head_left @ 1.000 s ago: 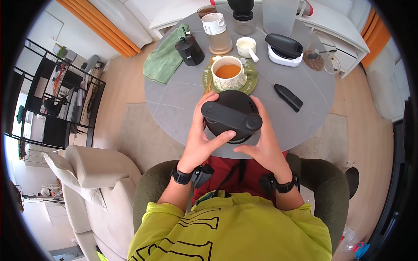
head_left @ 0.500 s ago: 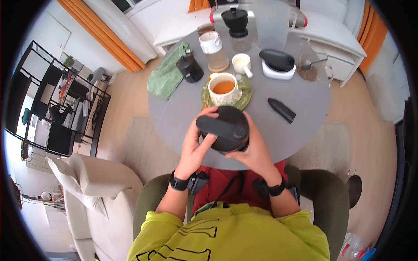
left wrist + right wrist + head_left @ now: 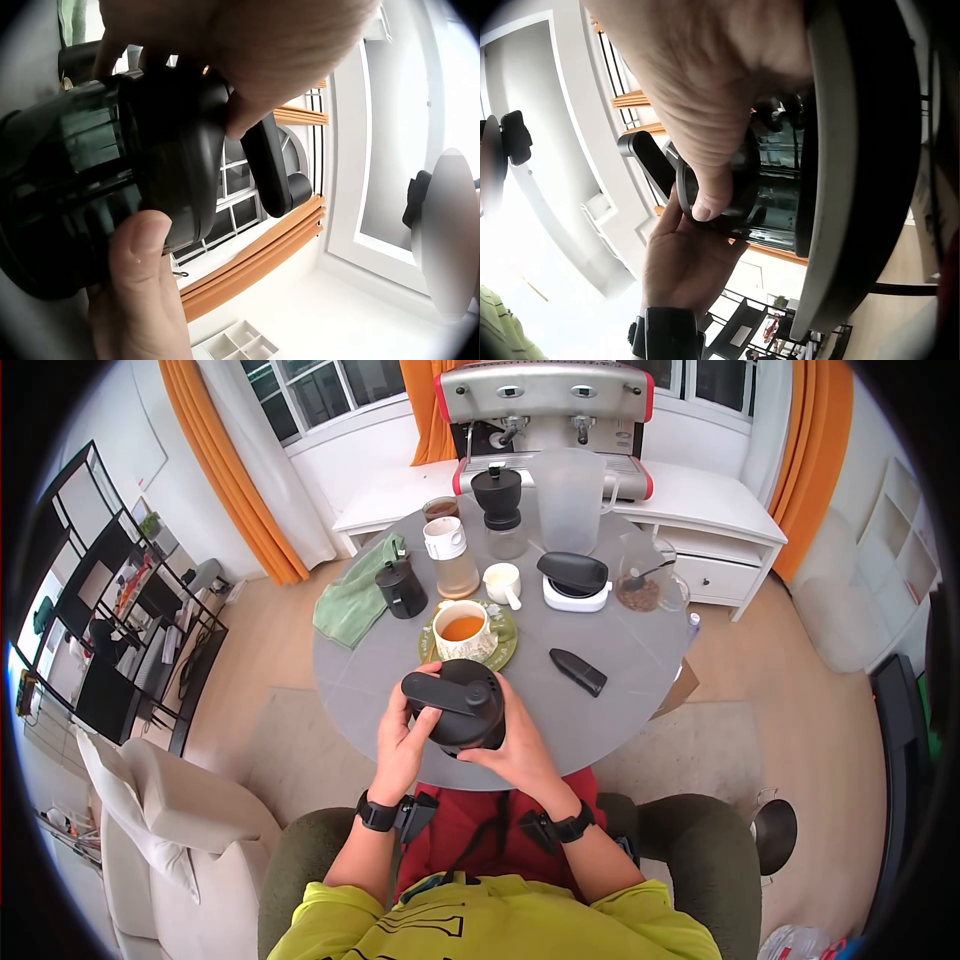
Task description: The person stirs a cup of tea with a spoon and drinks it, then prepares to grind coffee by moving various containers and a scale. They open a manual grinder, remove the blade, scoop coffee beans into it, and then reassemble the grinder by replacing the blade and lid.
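Note:
A black lidded vessel (image 3: 470, 725) with a flat crank-like arm across its top is held over the table's near edge. The left hand (image 3: 402, 745) grips its left side, thumb up by the arm. My right hand (image 3: 522, 745) wraps the other side, thumb at the front. In the left wrist view the vessel's dark see-through body (image 3: 75, 165) shows below its black lid, the left hand (image 3: 240, 52) over it. The right wrist view shows the right hand (image 3: 697, 97) with its thumb on the lid and the clear body (image 3: 776, 206) beside it.
Just beyond the vessel stands a cup of orange-brown liquid (image 3: 462, 632) on a green plate (image 3: 507, 650). A black pointed tool (image 3: 578, 671) lies to the right. Farther back are a black pot (image 3: 401, 590), a green cloth (image 3: 350, 605), a white scale (image 3: 577, 598) and a tall pitcher (image 3: 568, 500).
The head view has tilted up, bringing the espresso machine and windows into sight. Both hands still hold the vessel; the left fingers and thumb have shifted around its lid and arm.

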Demonstrator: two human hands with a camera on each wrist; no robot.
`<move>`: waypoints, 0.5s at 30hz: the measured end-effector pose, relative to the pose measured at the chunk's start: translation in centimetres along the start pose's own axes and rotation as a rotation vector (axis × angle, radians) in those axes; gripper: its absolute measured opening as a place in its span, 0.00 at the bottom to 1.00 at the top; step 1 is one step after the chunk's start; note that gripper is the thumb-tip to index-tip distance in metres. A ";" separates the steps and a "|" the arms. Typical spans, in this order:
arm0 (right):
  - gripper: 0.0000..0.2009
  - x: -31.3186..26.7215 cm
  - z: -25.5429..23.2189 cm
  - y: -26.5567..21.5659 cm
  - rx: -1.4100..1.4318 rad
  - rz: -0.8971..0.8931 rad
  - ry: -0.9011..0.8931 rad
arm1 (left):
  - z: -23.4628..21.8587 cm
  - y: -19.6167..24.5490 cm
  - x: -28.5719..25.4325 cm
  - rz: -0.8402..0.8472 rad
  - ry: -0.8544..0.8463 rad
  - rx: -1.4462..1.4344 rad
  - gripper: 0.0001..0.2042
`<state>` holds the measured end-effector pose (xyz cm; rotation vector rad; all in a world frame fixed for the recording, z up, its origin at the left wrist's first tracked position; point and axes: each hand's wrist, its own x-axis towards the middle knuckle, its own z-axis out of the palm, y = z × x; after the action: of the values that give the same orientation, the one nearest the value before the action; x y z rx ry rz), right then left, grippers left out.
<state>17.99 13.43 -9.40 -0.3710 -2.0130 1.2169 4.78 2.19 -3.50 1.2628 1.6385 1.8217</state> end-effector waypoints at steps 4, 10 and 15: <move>0.54 -0.1 0.1 0.0 0.005 -0.009 0.003 | 0.2 0.4 -0.1 0.019 0.048 0.049 0.17; 0.54 0.1 0.2 -0.1 0.027 -0.005 -0.004 | 0.3 0.7 -0.2 0.035 0.081 0.131 0.17; 0.53 0.1 0.2 -0.3 0.031 0.000 0.007 | 0.2 0.7 -0.2 0.061 0.086 0.201 0.17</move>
<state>17.81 13.15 -9.14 -0.3592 -1.9859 1.2438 5.27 2.00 -2.92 1.3481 1.8892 1.8060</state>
